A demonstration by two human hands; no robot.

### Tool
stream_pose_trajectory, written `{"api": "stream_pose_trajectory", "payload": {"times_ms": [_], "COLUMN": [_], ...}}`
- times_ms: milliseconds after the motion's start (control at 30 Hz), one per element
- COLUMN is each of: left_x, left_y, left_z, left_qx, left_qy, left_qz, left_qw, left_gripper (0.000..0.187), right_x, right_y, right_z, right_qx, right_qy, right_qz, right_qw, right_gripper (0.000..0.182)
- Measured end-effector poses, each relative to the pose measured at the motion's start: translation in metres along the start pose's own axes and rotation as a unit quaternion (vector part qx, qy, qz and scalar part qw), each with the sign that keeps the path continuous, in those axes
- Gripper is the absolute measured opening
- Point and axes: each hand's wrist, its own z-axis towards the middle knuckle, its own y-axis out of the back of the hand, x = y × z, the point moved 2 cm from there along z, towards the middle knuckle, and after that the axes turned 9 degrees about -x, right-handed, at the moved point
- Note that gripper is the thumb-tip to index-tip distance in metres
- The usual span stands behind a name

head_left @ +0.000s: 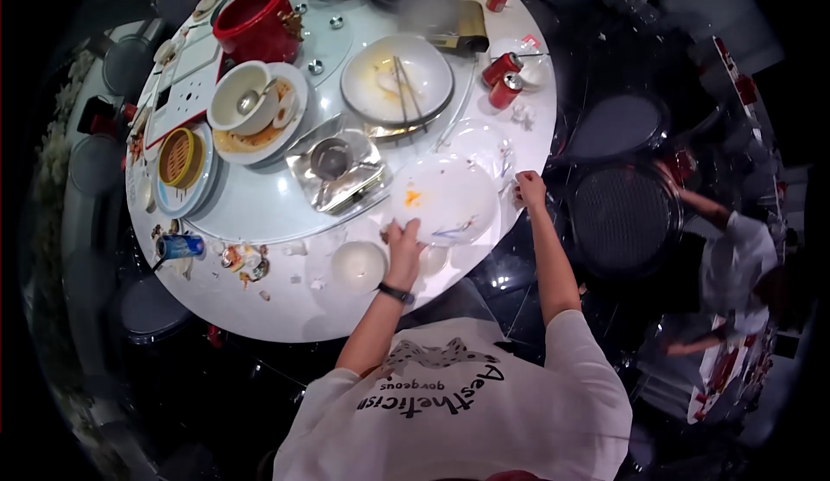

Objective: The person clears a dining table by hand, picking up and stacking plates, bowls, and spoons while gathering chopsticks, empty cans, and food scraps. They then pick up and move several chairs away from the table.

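My left hand (403,246), with a black band at the wrist, grips the near-left rim of a white plate (450,183). Orange food scraps and small bits lie on this plate. Another pale plate (480,144) with scraps sits partly behind it. At the table's right edge, my right hand (530,190) is closed, just right of the plates. Whatever is in its fingers, if anything, is too small to make out. A white bowl (359,267) stands left of my left wrist, and a smaller bowl (434,261) is partly hidden beside it.
The round table (285,308) carries a glass turntable (259,209) with a red pot (257,25), a white bowl (238,92), a large dish (367,79) with chopsticks and a bamboo steamer (179,157). Red cans (506,90) stand at right. Dark chairs (624,217) and another person (739,261) are beyond.
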Motion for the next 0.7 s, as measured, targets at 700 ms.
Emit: {"api": "stream_pose_trajectory", "payload": {"times_ms": [700], "left_x": [0.058], "left_y": [-0.103], "left_z": [0.042], "left_qx": [-0.088], "left_qy": [-0.174], "left_qz": [0.430], "left_qw": [0.882], "left_gripper": [0.023], "right_x": [0.118], "right_y": [-0.061], "right_z": [0.312], "right_qx": [0.056], "right_qy": [-0.041], "right_qz": [0.220], "right_qw": [0.973], "right_gripper": [0.029]}}
